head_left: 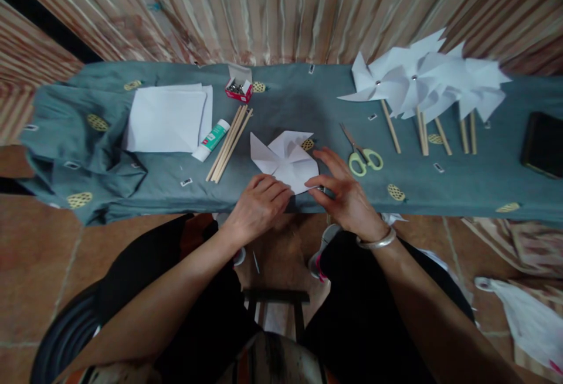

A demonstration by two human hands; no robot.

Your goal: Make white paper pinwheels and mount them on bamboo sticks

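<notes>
A white paper pinwheel (292, 167) without a stick lies near the front edge of the cloth-covered table, its blades folded towards the centre. My left hand (259, 205) has its fingers pressed together on the pinwheel's lower left edge. At the lower right corner, my right hand (345, 196) pinches the paper between thumb and finger, with other fingers bent above. A small shiny spot shows by the right fingers; I cannot tell what it is. Green-handled scissors (364, 160) lie just right of my right hand. Wooden sticks (229, 146) lie left of the pinwheel.
A glue stick (211, 139) lies beside a stack of white paper (165, 119). Behind is an open red box (238, 86) of small metal pins. Finished pinwheels on sticks (422, 79) overlap at the back right. A dark device (543, 143) sits at the right end; a curtain (281, 12) hangs behind.
</notes>
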